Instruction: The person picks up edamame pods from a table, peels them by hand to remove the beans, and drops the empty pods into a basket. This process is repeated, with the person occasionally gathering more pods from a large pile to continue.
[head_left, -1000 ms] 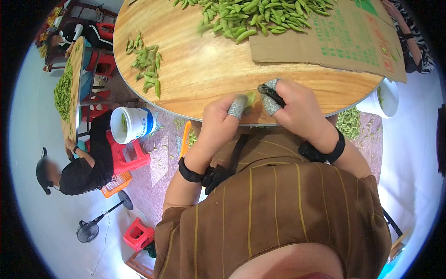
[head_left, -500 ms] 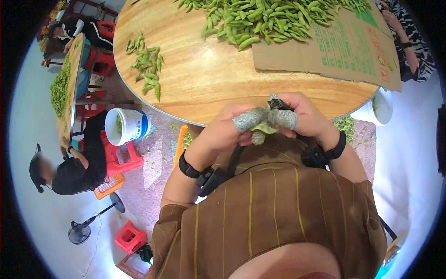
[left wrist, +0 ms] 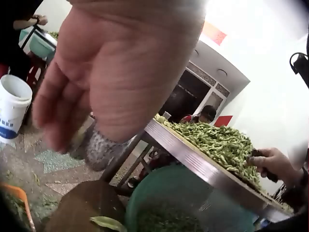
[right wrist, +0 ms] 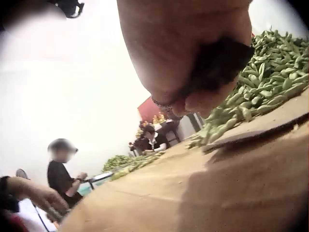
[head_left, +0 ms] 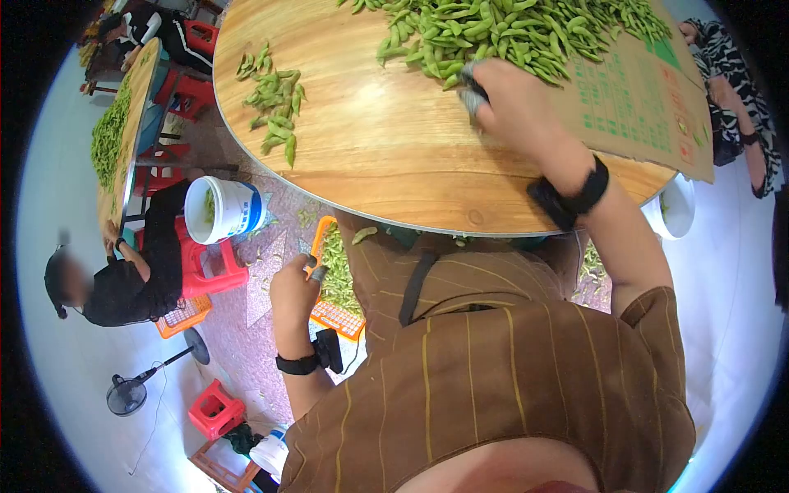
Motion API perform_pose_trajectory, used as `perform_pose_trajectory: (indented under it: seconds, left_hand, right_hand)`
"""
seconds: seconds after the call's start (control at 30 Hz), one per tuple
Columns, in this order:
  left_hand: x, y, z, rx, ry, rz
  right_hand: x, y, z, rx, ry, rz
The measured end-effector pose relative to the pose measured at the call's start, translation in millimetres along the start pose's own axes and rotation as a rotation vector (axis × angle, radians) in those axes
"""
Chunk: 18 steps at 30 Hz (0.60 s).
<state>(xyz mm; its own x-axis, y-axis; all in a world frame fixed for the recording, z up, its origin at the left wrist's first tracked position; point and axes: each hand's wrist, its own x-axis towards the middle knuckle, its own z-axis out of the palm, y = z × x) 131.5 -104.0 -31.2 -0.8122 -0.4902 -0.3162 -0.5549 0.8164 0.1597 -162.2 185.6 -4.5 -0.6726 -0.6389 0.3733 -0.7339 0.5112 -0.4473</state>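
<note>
My right hand (head_left: pixel 516 107), with grey sleeves on thumb and finger, reaches over the table (head_left: pixel 370 156) to the near edge of a heap of green soybean pods (head_left: pixel 485 37). It holds a dark, slim object (right wrist: pixel 219 65) against its palm; I cannot tell its kind. My left hand (head_left: pixel 296 287) hangs low beside my lap, over an orange basket (head_left: pixel 339 319) of pods. Its fingers are loosely bent in the left wrist view, and nothing shows in them. A single pod (left wrist: pixel 108 223) lies on my brown-clothed leg (head_left: pixel 378 271).
Flattened cardboard (head_left: pixel 629 115) lies under the heap's right side; a smaller pod group (head_left: pixel 278 107) is at the table's left. White buckets (head_left: pixel 226 212) stand on either side. A green tub (left wrist: pixel 159 193) sits below the table edge. People sit at another table and at right.
My hands, first apart and then together around a pod at the table edge, have separated. The right went forward to the heap, the left down and left over the basket.
</note>
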Motion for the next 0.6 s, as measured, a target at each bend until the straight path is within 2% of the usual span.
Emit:
perform_pose_trajectory:
  seconds: [0.07, 0.1, 0.17, 0.3, 0.37, 0.43, 0.47, 0.5, 0.53, 0.57, 0.6]
  left_hand:
    - [0, 12, -6, 0.029, 0.043, 0.025]
    - [3, 23, -11, 0.061, 0.085, 0.053]
    - [11, 44, -22, 0.002, 0.169, 0.102]
    - [25, 97, -41, -0.394, 0.377, 0.381]
    - [36, 123, -41, -0.617, 0.345, 0.473]
    - [54, 141, -31, -0.685, 0.269, 0.677]
    - [50, 151, -30, -0.688, 0.264, 0.655]
    - [47, 161, -34, -0.886, -0.158, 0.567]
    - [45, 168, -37, -1.06, -0.585, 0.464]
    - [45, 169, -38, -1.059, -0.585, 0.46]
    - [45, 171, -38, -1.119, -0.676, 0.426]
  right_hand:
    - [11, 12, 11, -0.195, 0.134, 0.011]
    - [13, 10, 11, -0.196, 0.138, 0.005]
    - [15, 4, 10, -0.256, 0.049, 0.156]
    - [-3, 1, 9, -0.229, 0.007, 0.089]
    - [-15, -20, -7, 0.01, -0.027, 0.014]
    - [-32, -37, -15, 0.092, -0.108, -0.023]
    - [-39, -45, -18, 0.123, -0.108, -0.112]
    - [-45, -50, -20, 0.152, -0.102, -0.2]
    - [-50, -51, -20, 0.152, -0.115, -0.195]
    - [-52, -51, -18, 0.156, -0.117, -0.195]
    - [-54, -52, -14, 0.203, -0.029, -0.15]
